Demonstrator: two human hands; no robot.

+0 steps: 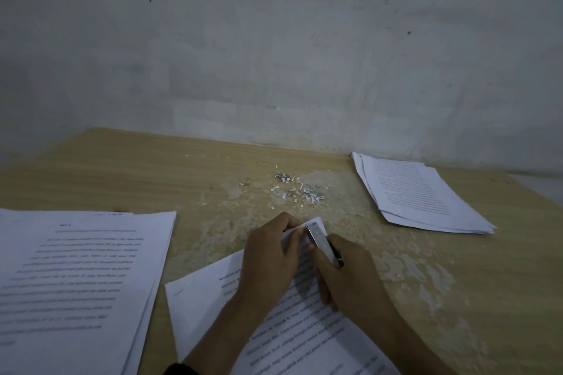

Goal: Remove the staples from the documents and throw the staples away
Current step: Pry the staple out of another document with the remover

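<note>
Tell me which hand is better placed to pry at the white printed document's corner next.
Likely the right hand: it grips the silver metal tool at the corner of the white printed document, which the left hand pinches steady.

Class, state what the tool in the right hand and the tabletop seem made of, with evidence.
The tool: probably metal, its silver face glints. The tabletop: likely wood-grain laminate, matte; the top layer has flaked in pale patches.

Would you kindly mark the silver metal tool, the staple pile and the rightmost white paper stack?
silver metal tool (pixel 320 241): head view, flat top face.
staple pile (pixel 300 188): head view, middle.
rightmost white paper stack (pixel 420 192): head view, top sheet.
</note>
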